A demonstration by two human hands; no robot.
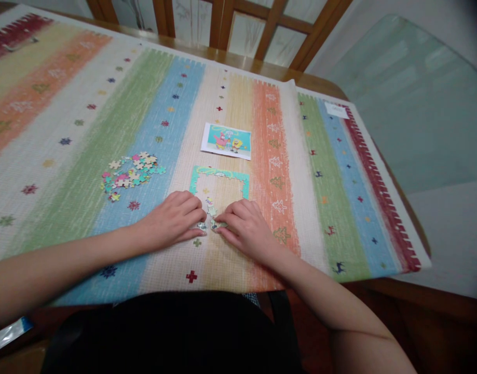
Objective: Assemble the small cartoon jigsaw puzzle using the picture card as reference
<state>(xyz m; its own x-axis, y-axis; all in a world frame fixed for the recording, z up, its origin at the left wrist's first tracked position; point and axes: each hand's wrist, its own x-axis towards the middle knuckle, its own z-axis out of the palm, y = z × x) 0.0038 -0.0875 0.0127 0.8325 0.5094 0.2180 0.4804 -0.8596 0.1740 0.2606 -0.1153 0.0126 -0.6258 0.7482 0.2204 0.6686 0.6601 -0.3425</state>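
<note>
Left hand (179, 214), right hand (246, 224) pinching puzzle pieces (214, 225). Beyond fingers: top border (241, 177) joined, middle mostly unfilled. Leftward: loose pile (123, 179) unplaced.

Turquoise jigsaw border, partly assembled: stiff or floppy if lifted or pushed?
Probably floppy: the partly assembled turquoise jigsaw border is a narrow strip of interlocked pieces, so lifting one edge may split it. Pushed, it could skew, since its middle is largely open.
</note>
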